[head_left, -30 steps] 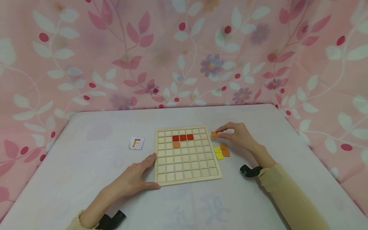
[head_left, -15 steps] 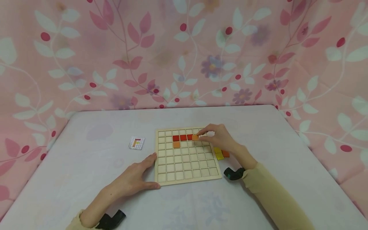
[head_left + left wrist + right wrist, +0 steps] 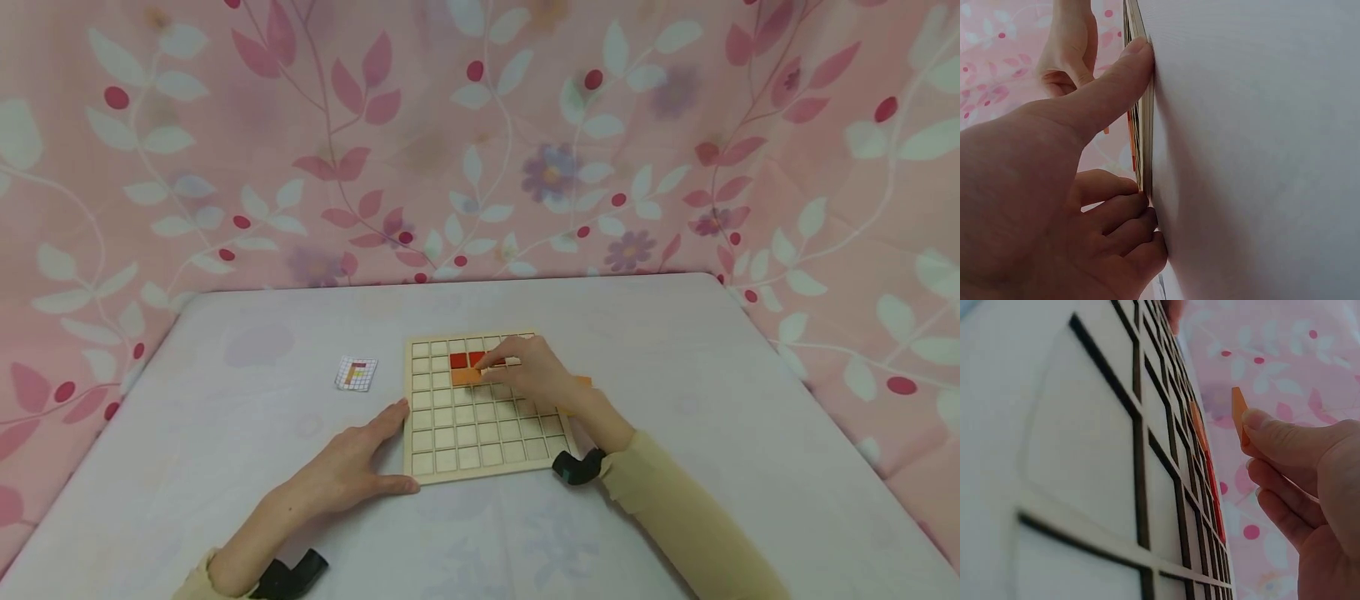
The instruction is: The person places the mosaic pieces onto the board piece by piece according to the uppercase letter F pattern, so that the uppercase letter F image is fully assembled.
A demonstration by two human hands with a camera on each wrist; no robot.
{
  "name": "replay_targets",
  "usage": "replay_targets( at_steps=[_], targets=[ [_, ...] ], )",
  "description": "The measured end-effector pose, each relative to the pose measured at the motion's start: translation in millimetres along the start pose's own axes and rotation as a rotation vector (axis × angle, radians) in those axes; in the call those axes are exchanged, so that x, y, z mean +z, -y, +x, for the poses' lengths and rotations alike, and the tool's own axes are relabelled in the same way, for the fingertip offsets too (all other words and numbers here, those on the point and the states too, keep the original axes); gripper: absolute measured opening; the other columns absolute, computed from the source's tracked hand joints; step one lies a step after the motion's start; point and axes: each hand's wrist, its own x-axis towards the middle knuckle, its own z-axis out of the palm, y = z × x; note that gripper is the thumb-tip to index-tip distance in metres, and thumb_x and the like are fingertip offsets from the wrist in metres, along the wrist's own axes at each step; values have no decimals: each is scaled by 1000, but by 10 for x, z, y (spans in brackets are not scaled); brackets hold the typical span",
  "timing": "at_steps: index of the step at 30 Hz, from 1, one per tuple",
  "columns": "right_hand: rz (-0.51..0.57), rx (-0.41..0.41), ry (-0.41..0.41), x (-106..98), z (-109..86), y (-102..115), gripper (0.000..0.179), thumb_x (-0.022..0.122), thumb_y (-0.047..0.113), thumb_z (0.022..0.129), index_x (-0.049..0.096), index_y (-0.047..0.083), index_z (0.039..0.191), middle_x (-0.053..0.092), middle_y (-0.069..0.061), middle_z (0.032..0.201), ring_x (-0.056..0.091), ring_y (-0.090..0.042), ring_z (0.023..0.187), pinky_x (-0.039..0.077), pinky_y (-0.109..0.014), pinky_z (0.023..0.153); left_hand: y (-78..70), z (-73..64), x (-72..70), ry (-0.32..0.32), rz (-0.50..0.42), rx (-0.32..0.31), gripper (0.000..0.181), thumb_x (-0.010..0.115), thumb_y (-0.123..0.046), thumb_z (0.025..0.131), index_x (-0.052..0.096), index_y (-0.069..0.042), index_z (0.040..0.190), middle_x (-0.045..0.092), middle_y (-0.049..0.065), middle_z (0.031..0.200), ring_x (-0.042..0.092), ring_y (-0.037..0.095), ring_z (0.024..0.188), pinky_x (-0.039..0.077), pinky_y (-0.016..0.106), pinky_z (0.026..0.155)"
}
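A pale wooden grid board [image 3: 465, 437] lies on the table, carrying a row of red tiles [image 3: 458, 361] and one orange tile [image 3: 457, 378] below their left end. Between thumb and fingertips, my right hand [image 3: 534, 371] pinches another orange tile [image 3: 1239, 415]. In the right wrist view this held tile is above the board, apart from its surface; in the head view it appears just right of the placed orange tile. The right hand partly covers the red row. My left hand [image 3: 341, 467] rests against the board's left edge, thumb at the near corner, fingers farther up.
Left of the board lies a small card [image 3: 356, 374] with a coloured grid pattern. Loose tiles [image 3: 583, 381] sit by the board's right edge, mostly hidden by the right hand and wrist. Black devices [image 3: 579, 467] are on both wrists. A pink floral cloth [image 3: 420, 167] hangs behind the table.
My right hand has carried the orange tile leftward from beyond the board's right edge, over the grid, to beside the placed orange tile. The left hand and board have stayed still.
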Motion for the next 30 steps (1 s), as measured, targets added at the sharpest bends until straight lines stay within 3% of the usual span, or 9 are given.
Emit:
replay_targets(
  at_steps=[4, 11, 21, 30],
  targets=[
    [-4, 1, 44, 87, -14, 12, 18, 81, 13, 83, 78, 8, 100, 77, -4, 95, 69, -19, 88, 55, -35, 74, -2, 3, 6, 5, -6, -8, 110, 84, -52, 73, 29, -8, 158, 31, 10, 162, 31, 33, 149, 32, 54, 116],
    [-59, 94, 72, 173, -24, 24, 18, 82, 20, 83, 80, 15, 100, 75, 7, 96, 67, -10, 93, 55, -29, 83, -6, 3, 1, 7, -4, -9, 109, 84, -52, 74, 29, -8, 158, 32, 10, 162, 32, 32, 148, 33, 53, 116],
    [-99, -7, 62, 243, -41, -13, 16, 82, 19, 83, 79, 16, 99, 76, 7, 94, 66, -8, 93, 53, -25, 82, -2, -13, -22, 3, -1, 4, 109, 82, -55, 75, 29, -7, 157, 32, 11, 162, 33, 34, 148, 33, 54, 116],
    [-145, -2, 66, 255, -58, 2, 15, 82, 21, 83, 79, 18, 98, 75, 9, 93, 65, -8, 92, 48, -27, 81, -2, -9, -4, 7, -5, -3, 109, 83, -53, 74, 29, -8, 158, 32, 9, 162, 33, 32, 148, 33, 53, 116]
  ],
)
